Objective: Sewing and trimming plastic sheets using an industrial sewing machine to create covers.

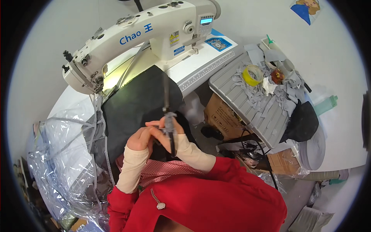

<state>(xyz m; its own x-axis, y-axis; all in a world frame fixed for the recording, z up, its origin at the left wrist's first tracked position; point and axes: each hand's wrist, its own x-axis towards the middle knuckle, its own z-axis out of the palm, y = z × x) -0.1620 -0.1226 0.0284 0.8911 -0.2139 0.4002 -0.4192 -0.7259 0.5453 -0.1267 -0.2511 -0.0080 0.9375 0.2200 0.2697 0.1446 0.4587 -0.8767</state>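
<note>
My right hand (pixel 178 127) is closed around a pair of scissors (pixel 166 94). Their long blades point away from me, blurred by motion, and a dark handle shows below the hand. Close against it, my left hand (pixel 139 138) has its fingers bent together; whatever they pinch is hidden. Both hands are above a black sheet of material (pixel 135 96) that reaches from my lap to the sewing machine (pixel 135 34). Clear plastic sheeting (pixel 69 154) edged with grey binding (pixel 94 131) spreads to the left, one strip running up under the machine head.
On the right, a grey plastic tray (pixel 247 108) bears grey fabric scraps (pixel 266 98) and a yellow tape roll (pixel 252 75). A cardboard box (pixel 222 114) stands beneath it. Nearby are a black cloth (pixel 305 123), a grey binding roll (pixel 313 149) and a green bottle (pixel 326 104).
</note>
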